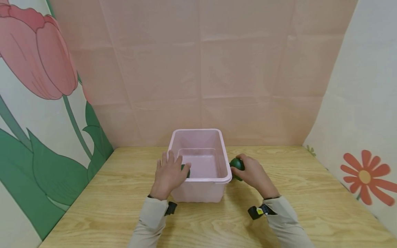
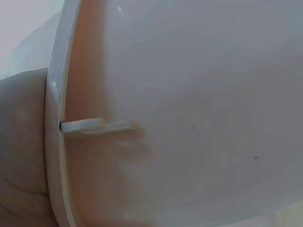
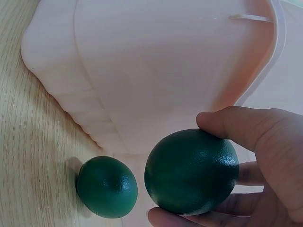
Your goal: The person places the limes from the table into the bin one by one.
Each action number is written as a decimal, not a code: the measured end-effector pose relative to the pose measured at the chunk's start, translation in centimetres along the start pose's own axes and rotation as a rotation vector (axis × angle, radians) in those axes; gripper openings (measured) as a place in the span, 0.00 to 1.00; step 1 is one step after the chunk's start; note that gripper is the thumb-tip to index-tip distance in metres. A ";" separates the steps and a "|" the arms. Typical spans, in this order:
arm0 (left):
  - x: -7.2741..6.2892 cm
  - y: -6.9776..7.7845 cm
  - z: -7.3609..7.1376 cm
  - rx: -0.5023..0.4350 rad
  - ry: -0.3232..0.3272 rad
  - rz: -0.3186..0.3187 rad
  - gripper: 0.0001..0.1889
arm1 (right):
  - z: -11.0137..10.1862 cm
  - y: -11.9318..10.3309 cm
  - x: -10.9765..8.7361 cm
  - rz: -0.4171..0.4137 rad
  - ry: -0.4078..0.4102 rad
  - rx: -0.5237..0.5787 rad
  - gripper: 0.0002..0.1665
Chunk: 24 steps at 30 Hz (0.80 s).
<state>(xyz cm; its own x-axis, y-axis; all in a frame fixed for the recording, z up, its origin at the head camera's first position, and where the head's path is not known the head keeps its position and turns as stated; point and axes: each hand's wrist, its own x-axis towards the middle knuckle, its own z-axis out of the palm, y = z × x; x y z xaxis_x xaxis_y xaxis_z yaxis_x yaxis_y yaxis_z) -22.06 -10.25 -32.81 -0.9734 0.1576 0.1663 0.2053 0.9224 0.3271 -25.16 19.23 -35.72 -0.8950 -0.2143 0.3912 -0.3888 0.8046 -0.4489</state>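
A pink plastic bin (image 1: pixel 198 191) stands on the wooden table, its open top facing up. Beyond its right wall, my right hand (image 1: pixel 252 174) grips a dark green lime-like fruit (image 3: pixel 191 171) between thumb and fingers. A second green fruit (image 3: pixel 107 187) lies on the table below it, beside the bin. My left hand (image 1: pixel 170 174) lies over the bin's near left rim, fingers spread and straight. Inside the bin by the left thumb, part of another dark green thing (image 1: pixel 185 171) shows, mostly hidden. The left wrist view has the bin's outer wall (image 2: pixel 189 94) close up.
The wooden table (image 1: pixel 130 193) reaches back to a pink cloth backdrop (image 1: pixel 248 86). Printed panels stand on both sides, with a tulip (image 1: pixel 40 58) at left and an orange flower (image 1: pixel 365 176) at right. Each wrist wears a strapped black camera.
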 end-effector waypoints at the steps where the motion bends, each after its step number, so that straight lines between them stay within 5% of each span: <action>1: 0.0 0.0 0.0 0.000 0.000 0.000 0.32 | 0.0 0.0 0.0 -0.002 0.001 0.001 0.26; 24: -0.2 0.0 -0.2 -0.010 0.000 0.005 0.32 | 0.1 0.0 0.0 -0.015 0.050 0.006 0.28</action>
<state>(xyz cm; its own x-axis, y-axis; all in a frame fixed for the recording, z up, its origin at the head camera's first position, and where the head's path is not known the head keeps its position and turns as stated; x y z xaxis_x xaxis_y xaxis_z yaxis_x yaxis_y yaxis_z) -21.86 -10.29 -32.67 -0.9724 0.1624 0.1678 0.2112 0.9182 0.3353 -25.22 19.21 -35.80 -0.8770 -0.1986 0.4375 -0.4038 0.7982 -0.4470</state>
